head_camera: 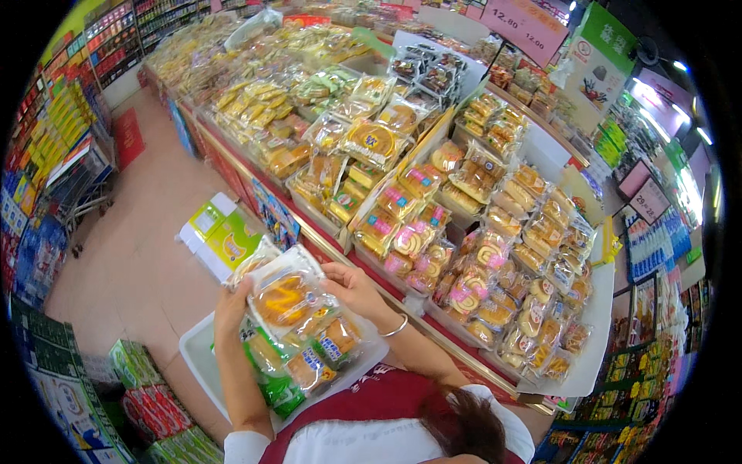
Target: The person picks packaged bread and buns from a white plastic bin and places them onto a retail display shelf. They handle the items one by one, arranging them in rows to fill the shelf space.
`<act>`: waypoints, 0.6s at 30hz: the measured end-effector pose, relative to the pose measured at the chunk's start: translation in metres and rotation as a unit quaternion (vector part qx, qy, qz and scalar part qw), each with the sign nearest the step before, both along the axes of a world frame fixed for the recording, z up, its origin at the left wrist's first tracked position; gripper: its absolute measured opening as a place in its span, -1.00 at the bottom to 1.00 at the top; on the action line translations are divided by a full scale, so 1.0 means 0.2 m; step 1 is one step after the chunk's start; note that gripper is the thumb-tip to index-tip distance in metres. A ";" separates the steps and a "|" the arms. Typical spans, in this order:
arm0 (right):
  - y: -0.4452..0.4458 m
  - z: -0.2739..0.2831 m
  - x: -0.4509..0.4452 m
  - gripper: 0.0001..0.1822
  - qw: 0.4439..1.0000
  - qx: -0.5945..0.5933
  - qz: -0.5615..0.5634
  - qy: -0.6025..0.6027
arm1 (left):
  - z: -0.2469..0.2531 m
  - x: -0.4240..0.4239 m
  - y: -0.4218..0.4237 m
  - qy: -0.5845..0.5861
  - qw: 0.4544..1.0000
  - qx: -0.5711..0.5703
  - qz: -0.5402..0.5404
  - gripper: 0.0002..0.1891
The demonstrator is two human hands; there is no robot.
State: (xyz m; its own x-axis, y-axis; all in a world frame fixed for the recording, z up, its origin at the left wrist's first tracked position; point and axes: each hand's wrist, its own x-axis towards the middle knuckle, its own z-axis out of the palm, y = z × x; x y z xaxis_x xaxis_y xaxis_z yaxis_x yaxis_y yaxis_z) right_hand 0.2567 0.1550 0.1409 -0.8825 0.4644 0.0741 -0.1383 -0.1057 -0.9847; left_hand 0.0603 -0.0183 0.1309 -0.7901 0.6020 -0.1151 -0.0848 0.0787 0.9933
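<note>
In front of me my left hand (233, 301) grips the left edge of a clear-wrapped pastry (284, 298) with yellow topping. Another wrapped pastry (258, 261) lies partly behind it, against the same hand. On the right side, my right hand (348, 287) has its fingers at the upper right edge of the pastry's wrapper; a silver bangle is on that wrist. Below both hands is a white plastic bin (200, 354) holding wrapped bread (310, 371) and green packages (281, 394). Its near side is partly hidden by my maroon apron.
A display counter with packaged pastries (411, 243) and price signs (524, 26) runs along the right. An open carton (223, 232) is beyond the bin. A loaded shopping cart (87, 168) and stacked boxed goods (153, 406) are on the left.
</note>
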 end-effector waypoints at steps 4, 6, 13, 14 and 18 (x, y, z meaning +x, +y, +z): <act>-0.02 0.01 -0.03 -0.67 0.998 -0.022 -0.058 0.020 | 0.06 -0.11 -0.09 0.006 0.999 -0.049 0.013 -0.60; -0.03 0.01 -0.05 -0.64 0.997 -0.033 -0.061 0.025 | 0.07 -0.19 -0.15 -0.005 0.998 -0.059 0.003 -0.60; -0.01 -0.10 -0.14 -0.66 0.994 -0.042 -0.098 0.008 | -0.16 -0.61 -0.46 -0.012 0.994 -0.022 0.102 -0.48; 0.00 -0.14 -0.14 -0.66 0.993 -0.048 -0.105 0.008 | -0.20 -0.68 -0.50 -0.017 0.994 -0.019 0.106 -0.45; 0.06 -0.24 -0.11 -0.70 0.986 -0.063 -0.153 0.006 | -0.35 -0.89 -0.63 -0.028 0.983 -0.046 0.173 -0.35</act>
